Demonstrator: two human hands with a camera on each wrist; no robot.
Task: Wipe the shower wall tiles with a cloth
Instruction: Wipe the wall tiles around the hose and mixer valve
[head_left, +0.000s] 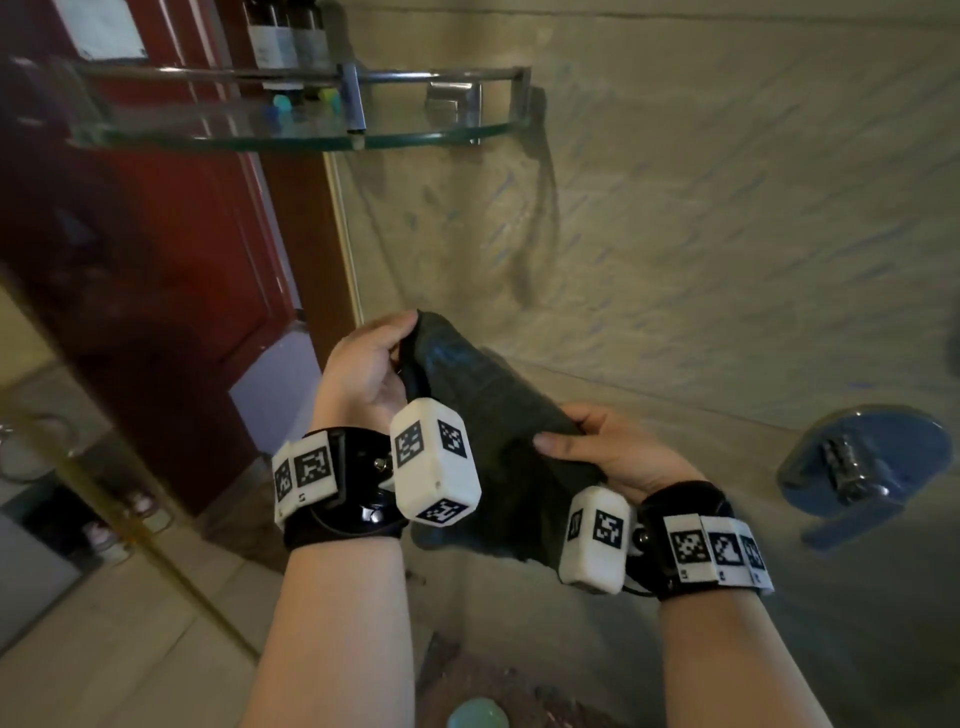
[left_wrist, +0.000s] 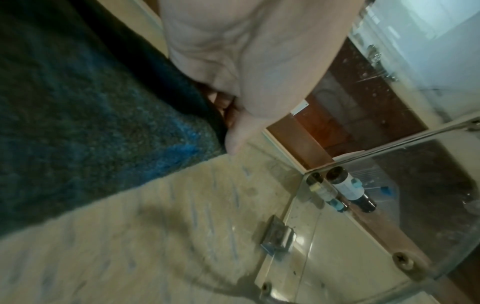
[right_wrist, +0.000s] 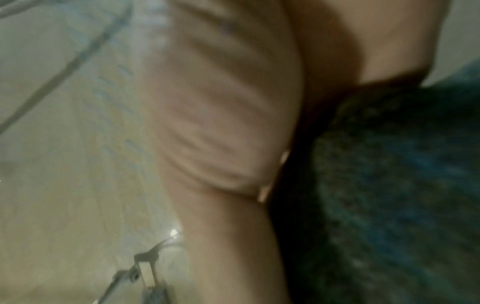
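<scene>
Head view: the bottles on the glass shelf carry pale labels too blurred to read. The left hand grips the upper corner of the dark cloth; the right hand pinches its right edge, thumb on top. The cloth hangs between them in front of the beige tiles, near the round tap plate.

Left wrist view: fingers curl round the cloth's edge; bottle print is illegible.

Right wrist view: blurred; the palm lies against the cloth.
</scene>
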